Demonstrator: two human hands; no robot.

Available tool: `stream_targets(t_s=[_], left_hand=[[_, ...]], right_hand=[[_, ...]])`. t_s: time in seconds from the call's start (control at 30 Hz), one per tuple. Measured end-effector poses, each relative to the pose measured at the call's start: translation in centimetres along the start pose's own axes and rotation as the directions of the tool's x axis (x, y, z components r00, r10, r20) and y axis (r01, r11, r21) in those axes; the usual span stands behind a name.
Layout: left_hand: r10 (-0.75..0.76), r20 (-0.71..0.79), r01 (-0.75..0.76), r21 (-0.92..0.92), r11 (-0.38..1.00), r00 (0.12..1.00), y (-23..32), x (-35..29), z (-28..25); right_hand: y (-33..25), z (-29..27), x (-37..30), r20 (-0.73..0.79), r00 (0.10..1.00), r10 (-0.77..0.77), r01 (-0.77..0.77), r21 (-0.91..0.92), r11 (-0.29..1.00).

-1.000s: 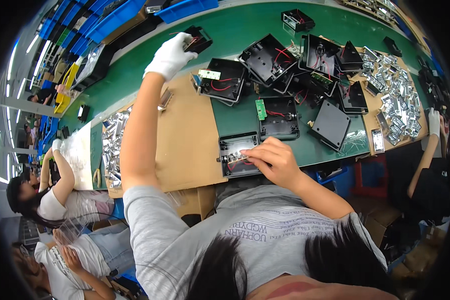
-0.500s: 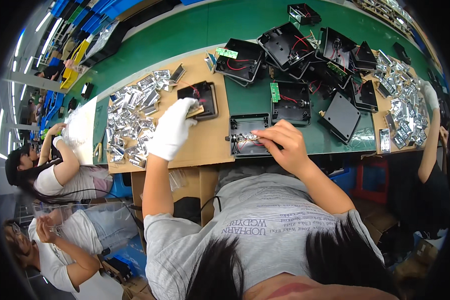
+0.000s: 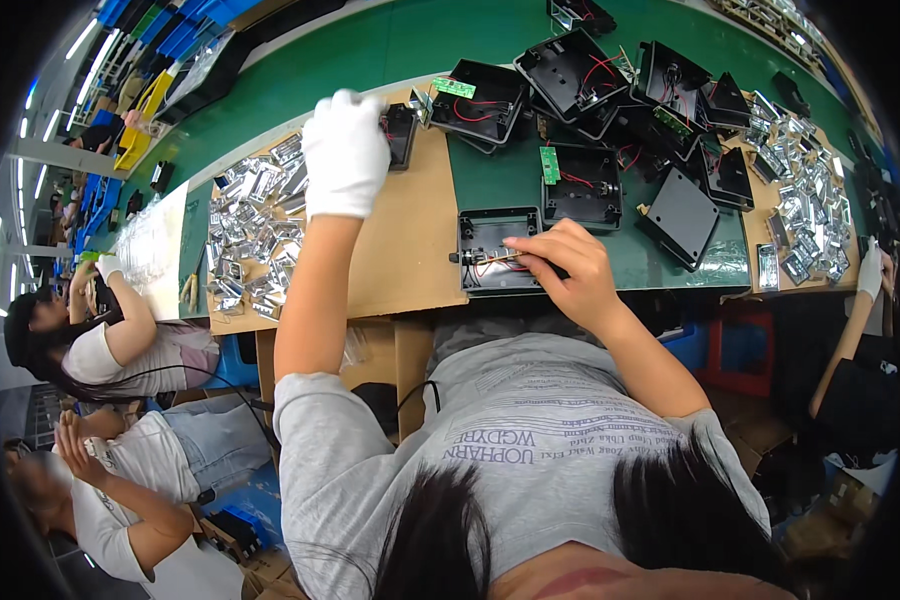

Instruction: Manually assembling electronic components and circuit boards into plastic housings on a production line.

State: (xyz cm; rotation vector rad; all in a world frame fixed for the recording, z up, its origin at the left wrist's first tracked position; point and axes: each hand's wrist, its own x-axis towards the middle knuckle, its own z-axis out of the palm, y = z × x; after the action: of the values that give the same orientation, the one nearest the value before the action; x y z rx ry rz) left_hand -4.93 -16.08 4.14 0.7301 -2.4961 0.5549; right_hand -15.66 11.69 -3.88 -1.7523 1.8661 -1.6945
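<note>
My left hand point(image 3: 348, 155), in a white glove, is at the far edge of the cardboard. Its curled fingers are closed at the left side of a black plastic box point(image 3: 401, 137); the fingertips are partly hidden. In front of me another open black box point(image 3: 498, 222) lies on the green mat, with red wires inside and a knob-like part on its left wall. My bare right hand point(image 3: 570, 265) is over that box. Thumb and index finger pinch a thin circuit board point(image 3: 505, 257), seen nearly edge-on.
Metal-cased parts point(image 3: 255, 225) are heaped left on the cardboard point(image 3: 410, 235). Several open black boxes with wires and green boards point(image 3: 550, 165) crowd the mat ahead. Another metal heap point(image 3: 810, 215) lies right, near a co-worker's gloved hand point(image 3: 870, 270). Other people sit at left.
My left hand has moved away from me and slightly left, and the black box beside it has shifted farther off too. My right hand stays at the open box, the board now tilted edge-on.
</note>
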Motion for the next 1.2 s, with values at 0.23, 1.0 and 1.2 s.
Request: stream_targets(t_s=[0.23,1.0,1.2], left_hand=[[-0.1,0.561,0.256,-0.206,0.945,0.822,1.1,8.3,4.1],[0.177,0.613,0.634,-0.768,-0.094,0.77,7.0,-5.5,-5.5],[0.162,0.621,0.635,-0.771,-0.05,0.767,7.5,-5.6,-5.3]], right_hand=[[0.1,0.3,-0.1,0.005,1.0,-0.024,0.024,-0.014,1.0],[-0.8,-0.3,0.7,-0.005,0.992,0.124,-0.124,-0.038,0.992],[-0.8,-0.5,0.9,0.011,0.992,0.127,-0.126,-0.074,0.989]])
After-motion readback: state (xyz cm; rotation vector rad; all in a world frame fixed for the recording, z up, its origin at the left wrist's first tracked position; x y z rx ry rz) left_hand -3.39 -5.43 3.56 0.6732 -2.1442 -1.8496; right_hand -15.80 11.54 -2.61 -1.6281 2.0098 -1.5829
